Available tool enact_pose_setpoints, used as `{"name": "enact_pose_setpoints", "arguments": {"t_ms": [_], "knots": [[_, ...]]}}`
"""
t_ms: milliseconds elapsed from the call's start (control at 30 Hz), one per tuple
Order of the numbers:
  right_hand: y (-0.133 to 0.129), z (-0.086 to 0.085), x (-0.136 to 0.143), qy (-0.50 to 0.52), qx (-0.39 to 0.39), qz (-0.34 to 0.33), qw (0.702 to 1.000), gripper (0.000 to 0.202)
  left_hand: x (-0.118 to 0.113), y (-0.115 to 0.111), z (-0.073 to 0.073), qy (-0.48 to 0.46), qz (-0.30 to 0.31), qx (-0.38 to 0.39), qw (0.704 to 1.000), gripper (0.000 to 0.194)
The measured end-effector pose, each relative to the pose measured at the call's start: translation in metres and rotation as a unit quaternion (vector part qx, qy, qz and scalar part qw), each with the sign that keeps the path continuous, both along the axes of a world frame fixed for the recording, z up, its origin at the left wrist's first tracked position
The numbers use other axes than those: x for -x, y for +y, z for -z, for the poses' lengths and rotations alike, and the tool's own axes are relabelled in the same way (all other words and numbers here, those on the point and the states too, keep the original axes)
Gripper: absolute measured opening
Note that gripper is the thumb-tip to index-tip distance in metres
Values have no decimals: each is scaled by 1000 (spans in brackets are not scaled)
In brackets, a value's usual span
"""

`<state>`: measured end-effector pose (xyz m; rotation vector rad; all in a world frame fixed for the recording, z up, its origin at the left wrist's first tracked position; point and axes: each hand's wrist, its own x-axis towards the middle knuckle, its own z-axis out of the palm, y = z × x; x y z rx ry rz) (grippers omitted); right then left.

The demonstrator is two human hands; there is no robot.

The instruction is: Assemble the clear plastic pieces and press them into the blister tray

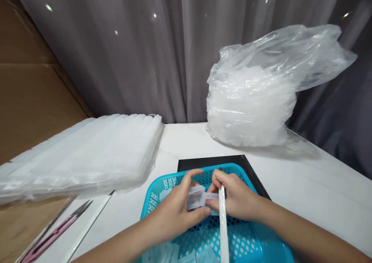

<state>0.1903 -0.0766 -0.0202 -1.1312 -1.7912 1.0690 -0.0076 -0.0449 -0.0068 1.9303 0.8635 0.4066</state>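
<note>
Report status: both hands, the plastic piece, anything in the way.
Left hand holds translucent plastic piece. Right hand grips white tool, fingers at the piece's narrow end. Tool crosses in front of blue basket.

Soft light, seemingly from above, table (314, 185) bright, curtain (139, 61) dimmer with small bright glints, glare streaks on bag (250, 108), faint shadow at its base, sheen along white strip (223, 220), wide-angle stretch toward edges, basket (277, 245) slightly soft at bottom.
</note>
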Motion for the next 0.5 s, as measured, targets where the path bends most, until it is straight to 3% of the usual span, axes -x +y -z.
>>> {"name": "enact_pose_setpoints", "arguments": {"t_ms": [200, 367, 500], "knots": [[2, 3, -5, 144, 47, 28, 988, 43, -2, -2, 0, -87, -59, 79, 991, 59], [4, 8, -11, 155, 13, 21, 988, 36, -2, -3, -3, -134, -95, 110, 980, 61], [4, 7, -12, 189, -7, 36, 981, 41, -3, -3, -6, -131, -84, 131, 979, 62]]}}
